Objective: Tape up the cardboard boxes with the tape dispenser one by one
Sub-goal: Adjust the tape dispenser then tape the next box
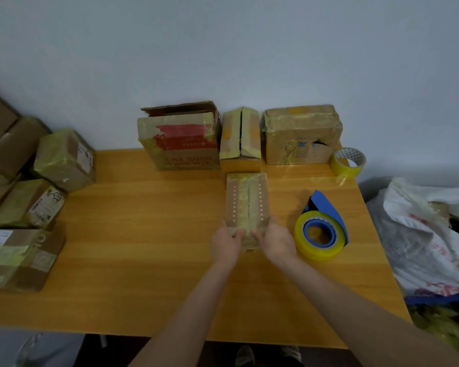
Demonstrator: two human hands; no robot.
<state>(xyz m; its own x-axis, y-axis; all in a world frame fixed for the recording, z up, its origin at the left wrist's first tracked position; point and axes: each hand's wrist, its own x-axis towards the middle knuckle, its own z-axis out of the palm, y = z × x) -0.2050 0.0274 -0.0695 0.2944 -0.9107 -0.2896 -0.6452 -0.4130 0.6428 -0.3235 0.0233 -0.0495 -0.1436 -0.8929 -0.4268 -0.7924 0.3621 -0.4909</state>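
A small cardboard box (247, 202) with yellowish tape down its middle seam lies on the wooden table (143, 234). My left hand (225, 245) and my right hand (277, 241) both grip its near end, thumbs on top close to the seam. The blue tape dispenser (321, 229) with a yellow tape roll lies on the table just right of my right hand, apart from it. Three more boxes stand against the wall: a red-printed one (179, 139) with its top flap up, a narrow one (240, 139) and a taped one (301, 135).
A loose roll of yellow tape (349, 161) sits at the table's far right corner. Several taped boxes (29, 202) are stacked at the left edge. A white plastic bag (429, 234) lies off the right side.
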